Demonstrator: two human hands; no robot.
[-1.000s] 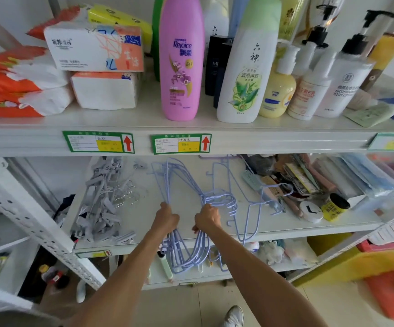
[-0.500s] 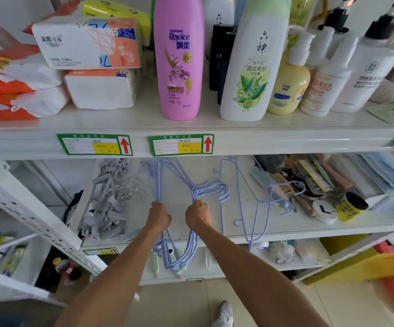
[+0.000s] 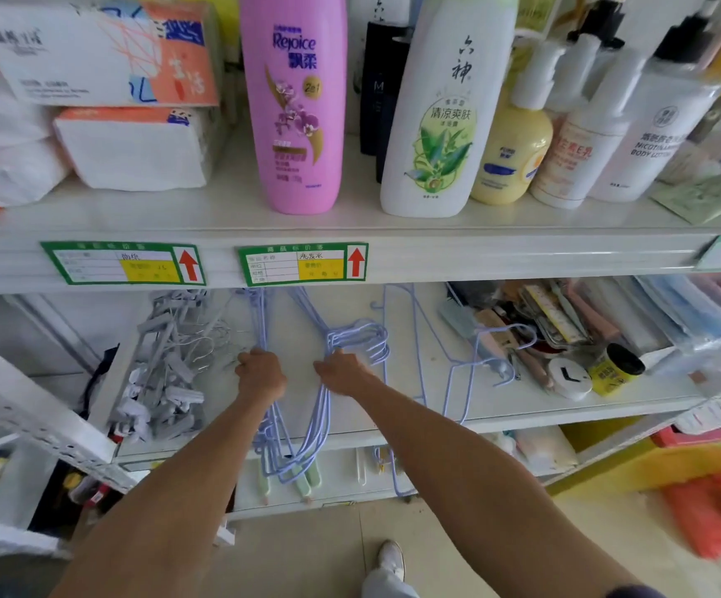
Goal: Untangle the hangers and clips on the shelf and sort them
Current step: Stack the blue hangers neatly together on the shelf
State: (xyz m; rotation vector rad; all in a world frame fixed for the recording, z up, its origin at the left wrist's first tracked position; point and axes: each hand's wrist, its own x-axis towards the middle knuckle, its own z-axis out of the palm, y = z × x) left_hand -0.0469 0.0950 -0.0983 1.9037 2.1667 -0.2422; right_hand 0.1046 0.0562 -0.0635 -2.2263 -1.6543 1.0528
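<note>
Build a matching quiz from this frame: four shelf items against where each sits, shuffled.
Items:
1 hanger bundle
2 grey clips
3 pink bottle
4 yellow jar

Places:
A upright on the upper shelf
B far left of the lower shelf
C right part of the lower shelf
D gripped by left hand and right hand

Pairs: 1-D, 2-B, 3-A, 4-C

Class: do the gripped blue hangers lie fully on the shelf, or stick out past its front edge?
Sticking out. The blue hangers overhang the shelf edge, gripped by the left hand and right hand.
</note>
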